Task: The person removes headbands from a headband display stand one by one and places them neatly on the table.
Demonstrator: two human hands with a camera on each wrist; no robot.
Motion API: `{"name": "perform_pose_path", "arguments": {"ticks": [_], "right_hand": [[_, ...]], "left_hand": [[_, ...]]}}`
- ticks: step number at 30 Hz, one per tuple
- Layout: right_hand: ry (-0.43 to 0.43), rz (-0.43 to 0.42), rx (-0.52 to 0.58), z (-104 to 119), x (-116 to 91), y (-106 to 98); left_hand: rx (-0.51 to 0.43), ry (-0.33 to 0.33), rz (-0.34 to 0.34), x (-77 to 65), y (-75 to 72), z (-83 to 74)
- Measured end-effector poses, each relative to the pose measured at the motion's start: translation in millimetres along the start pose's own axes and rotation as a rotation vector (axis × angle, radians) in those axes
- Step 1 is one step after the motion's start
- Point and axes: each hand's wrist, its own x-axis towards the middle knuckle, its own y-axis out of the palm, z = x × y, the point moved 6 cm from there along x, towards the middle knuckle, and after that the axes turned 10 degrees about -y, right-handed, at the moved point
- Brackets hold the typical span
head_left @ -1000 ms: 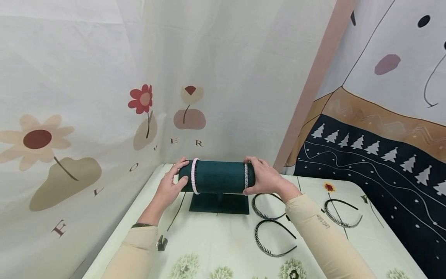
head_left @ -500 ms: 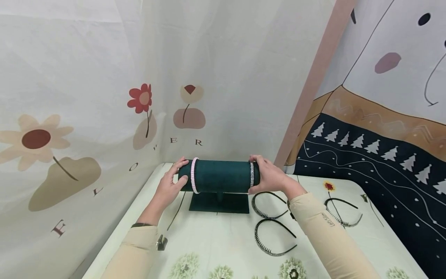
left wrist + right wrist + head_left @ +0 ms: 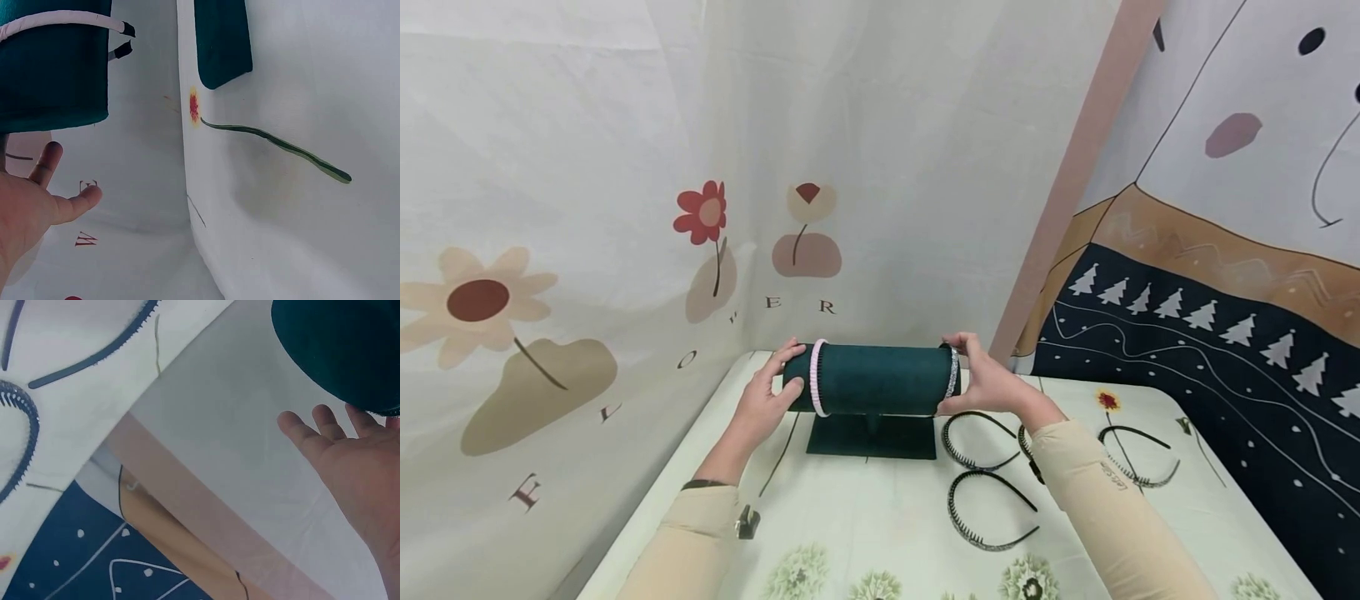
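A dark green velvet headband display stand point(image 3: 880, 379) has a horizontal roll on a flat base. My left hand point(image 3: 762, 410) grips the roll's left end, thumb in front. Just inside it, a pink headband point(image 3: 816, 379) arches over the roll; its black tips show in the left wrist view. At the roll's right end, my right hand point(image 3: 988, 385) holds a silver glittery headband point(image 3: 953, 375), thumb low in front and fingers at the top. This band leans slightly near the roll's edge. In the right wrist view, my right fingers point(image 3: 303, 431) lie along the roll's round end.
Black toothed headbands lie right of the stand: one by the base point(image 3: 951, 450), another nearer me point(image 3: 955, 508), one partly under my right sleeve. Farther right lies one more headband point(image 3: 1131, 479). A printed curtain point(image 3: 895, 208) hangs close behind the pale, flower-patterned tablecloth point(image 3: 865, 517).
My right hand has slid the silver headband to the right along the roll, to its end, where it now tilts. The left hand and the pink headband have stayed in place.
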Motion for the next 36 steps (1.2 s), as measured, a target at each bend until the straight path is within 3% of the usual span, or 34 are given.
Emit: {"name": "perform_pose_path", "arguments": {"ticks": [10, 22, 29, 36], "right_hand": [[0.028, -0.067, 0.114, -17.5, -13.9, -0.5], [0.108, -0.067, 0.094, -40.1, -44.6, -5.1], [0.146, -0.099, 0.108, -51.6, -70.6, -21.6], [0.191, -0.211, 0.227, -63.3, -114.1, -44.4]], "left_hand": [[0.005, 0.004, 0.005, -0.1, 0.1, -3.1], [0.001, 0.001, 0.001, -1.2, -0.6, -2.5], [0.005, -0.008, 0.003, -1.2, -0.2, -1.2], [-0.003, -0.009, 0.003, -1.2, 0.9, 0.4]]}}
